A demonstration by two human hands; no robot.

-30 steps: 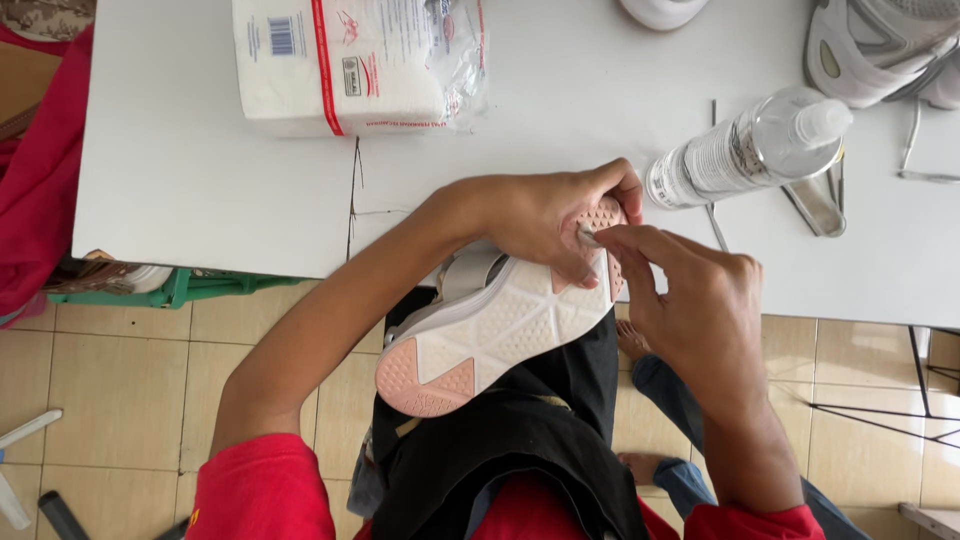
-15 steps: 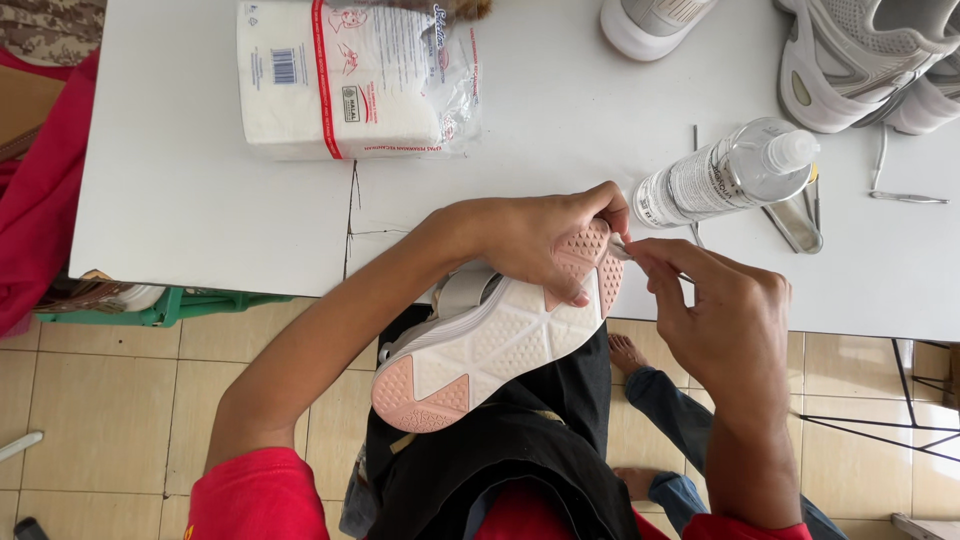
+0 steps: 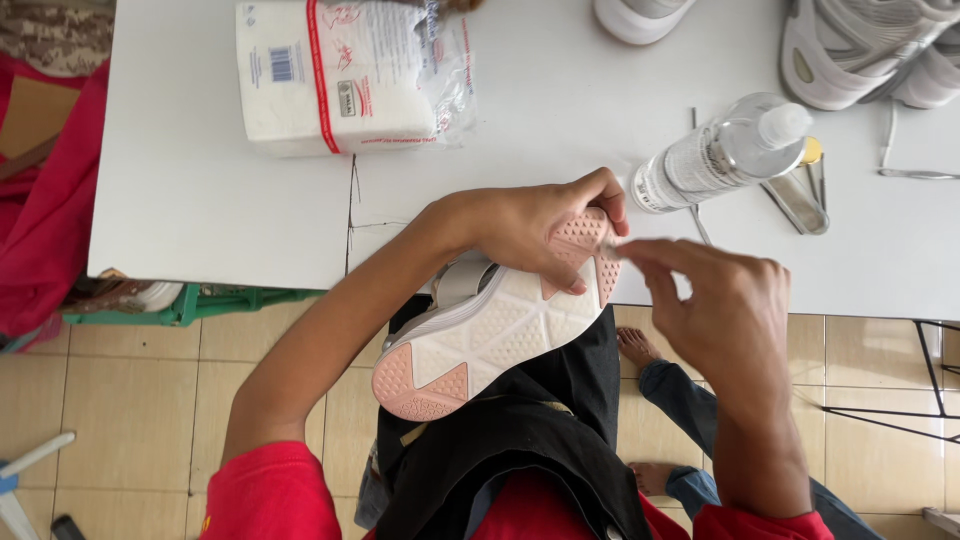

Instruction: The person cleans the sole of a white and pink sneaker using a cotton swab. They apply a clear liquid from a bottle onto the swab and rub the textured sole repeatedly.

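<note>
A white sneaker [image 3: 500, 330] with pink patches on its sole lies sole up over my lap, at the near edge of the white table [image 3: 200, 200]. My left hand [image 3: 530, 225] grips its toe end, with the thumb across the pink toe patch. My right hand [image 3: 725, 300] is just right of the toe, fingertips drawn together against the sole's edge. Those fingertips are blurred, with a pale smear between them. I cannot tell whether they pinch anything.
On the table are a plastic-wrapped pack of white tissues [image 3: 340, 75], a clear bottle [image 3: 715, 155] lying on its side, a metal tool [image 3: 795, 200] and more pale sneakers [image 3: 870, 50] at the far edge. Red cloth [image 3: 40, 220] hangs at the left. The floor is tiled.
My right hand's fingertips have shifted a little along the toe of the sole and are now blurred. My left hand keeps the same grip on the sneaker.
</note>
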